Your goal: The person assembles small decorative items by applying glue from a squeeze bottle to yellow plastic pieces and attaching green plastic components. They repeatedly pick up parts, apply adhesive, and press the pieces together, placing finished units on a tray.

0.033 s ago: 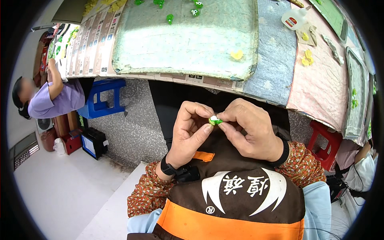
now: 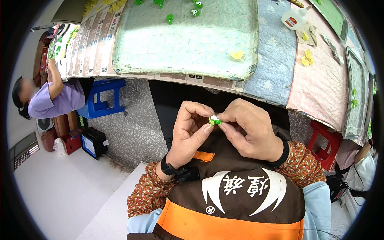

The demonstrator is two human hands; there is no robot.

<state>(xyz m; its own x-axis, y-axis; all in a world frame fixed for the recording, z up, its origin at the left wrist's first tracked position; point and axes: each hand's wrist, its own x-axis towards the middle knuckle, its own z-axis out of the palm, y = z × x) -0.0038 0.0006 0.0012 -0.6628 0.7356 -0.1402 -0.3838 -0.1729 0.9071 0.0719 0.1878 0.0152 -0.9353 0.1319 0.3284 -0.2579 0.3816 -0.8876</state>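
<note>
A small glossy green figure with a white part (image 2: 215,120) is pinched between my two hands, above my lap and in front of the table edge. My left hand (image 2: 190,130) grips its left end between thumb and forefinger. With thumb and index fingertips, my right hand (image 2: 252,130) holds the other end, and those fingertips cover some of it. On the pale green mat (image 2: 184,48) beyond my hands lie several similar green pieces, one of them a plain green piece (image 2: 170,19). A yellow piece (image 2: 237,55) rests near the mat's right side.
Right of the mat are a white squeeze bottle (image 2: 294,19) and yellow pieces (image 2: 307,59) on a pink cloth (image 2: 320,90). A blue stool (image 2: 105,99) stands left below the table, a red stool (image 2: 325,142) at the right. A person in purple (image 2: 58,96) works at far left.
</note>
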